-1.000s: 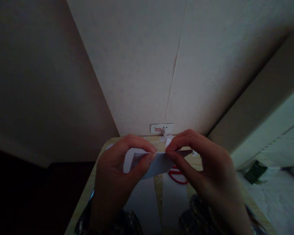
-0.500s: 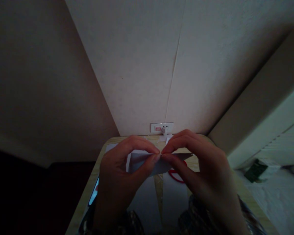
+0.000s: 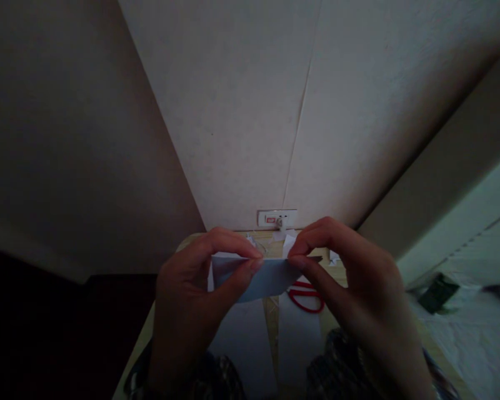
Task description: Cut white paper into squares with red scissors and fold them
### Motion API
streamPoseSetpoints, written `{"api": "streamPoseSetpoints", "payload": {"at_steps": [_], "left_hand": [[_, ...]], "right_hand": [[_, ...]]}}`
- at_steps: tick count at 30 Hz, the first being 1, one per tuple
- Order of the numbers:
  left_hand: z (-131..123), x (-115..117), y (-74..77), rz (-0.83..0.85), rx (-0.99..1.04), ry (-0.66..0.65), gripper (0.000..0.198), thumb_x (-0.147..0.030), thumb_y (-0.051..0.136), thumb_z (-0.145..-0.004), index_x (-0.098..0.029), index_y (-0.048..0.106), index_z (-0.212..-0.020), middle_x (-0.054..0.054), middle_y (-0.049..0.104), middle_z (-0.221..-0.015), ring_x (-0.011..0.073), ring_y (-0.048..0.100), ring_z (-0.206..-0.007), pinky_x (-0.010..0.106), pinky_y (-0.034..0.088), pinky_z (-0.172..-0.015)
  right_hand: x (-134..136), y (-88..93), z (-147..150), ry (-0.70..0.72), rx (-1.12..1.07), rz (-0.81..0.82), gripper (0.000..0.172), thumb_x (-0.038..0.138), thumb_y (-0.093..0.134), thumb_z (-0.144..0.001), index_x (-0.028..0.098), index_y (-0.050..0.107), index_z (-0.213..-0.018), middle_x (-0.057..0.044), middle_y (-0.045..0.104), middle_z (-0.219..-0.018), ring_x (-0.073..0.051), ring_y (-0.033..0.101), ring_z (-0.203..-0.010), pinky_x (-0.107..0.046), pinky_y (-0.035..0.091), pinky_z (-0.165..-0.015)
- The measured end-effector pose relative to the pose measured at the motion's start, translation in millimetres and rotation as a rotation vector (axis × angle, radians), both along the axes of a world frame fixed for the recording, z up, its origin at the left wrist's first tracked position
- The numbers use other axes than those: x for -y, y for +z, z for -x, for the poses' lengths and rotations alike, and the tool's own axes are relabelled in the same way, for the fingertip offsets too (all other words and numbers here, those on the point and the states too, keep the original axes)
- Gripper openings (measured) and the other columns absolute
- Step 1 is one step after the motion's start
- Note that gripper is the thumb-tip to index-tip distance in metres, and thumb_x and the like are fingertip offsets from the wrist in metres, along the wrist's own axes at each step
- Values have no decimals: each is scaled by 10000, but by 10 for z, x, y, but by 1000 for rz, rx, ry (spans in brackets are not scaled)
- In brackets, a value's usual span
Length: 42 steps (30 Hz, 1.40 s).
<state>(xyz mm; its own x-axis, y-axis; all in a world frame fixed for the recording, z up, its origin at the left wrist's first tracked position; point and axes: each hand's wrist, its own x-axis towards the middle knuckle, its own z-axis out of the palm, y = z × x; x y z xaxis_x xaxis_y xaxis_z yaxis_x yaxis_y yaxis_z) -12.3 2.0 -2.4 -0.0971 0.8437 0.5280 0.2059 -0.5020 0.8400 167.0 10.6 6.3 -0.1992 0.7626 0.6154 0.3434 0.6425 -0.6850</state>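
Note:
Between my hands I hold a small piece of bluish paper above the table, its upper edge running level from hand to hand. My left hand pinches that edge left of its middle with thumb and forefinger. On the other side, my right hand pinches the same edge near the paper's right end. Below the right hand lie scissors with red handles; their blades are hidden. White paper sheets rest on the table under both hands.
The pale wooden table stands against a wall with a socket and a plug in it. Small paper scraps lie toward the back. To the right, a dark green packet sits on a white surface.
My hands have moved apart along the paper's top edge, from fingertips touching to a gap between them. More of the paper and the red handles now shows.

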Motion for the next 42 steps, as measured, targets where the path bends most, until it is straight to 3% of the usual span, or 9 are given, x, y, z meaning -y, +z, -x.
{"api": "streamPoseSetpoints", "payload": {"at_steps": [21,28,42], "left_hand": [[123,-16,-78,-8,66,55,222,-86,711,-813,-295,732,-743,-51,712,-760,150,669,-737,220,511,-589],[125,-31,-89,-53,109,50,188,-119,729,-815,-290,739,-739,-68,713,-725,116,635,-639,206,463,-510],[108,-25,-81,-27,99,51,247,-69,699,-811,-303,737,-741,-60,715,-732,137,659,-670,222,486,-540]], "right_hand": [[-8,5,2,-47,-45,-10,161,86,673,-878,217,625,-798,50,631,-767,-112,587,-722,-226,446,-633],[-45,-17,-58,-50,-54,19,168,82,665,-886,223,628,-803,64,626,-771,-97,579,-737,-217,446,-658],[-19,-20,-68,-69,-61,2,188,66,663,-879,234,626,-803,52,633,-766,-121,585,-732,-244,448,-643]]}}
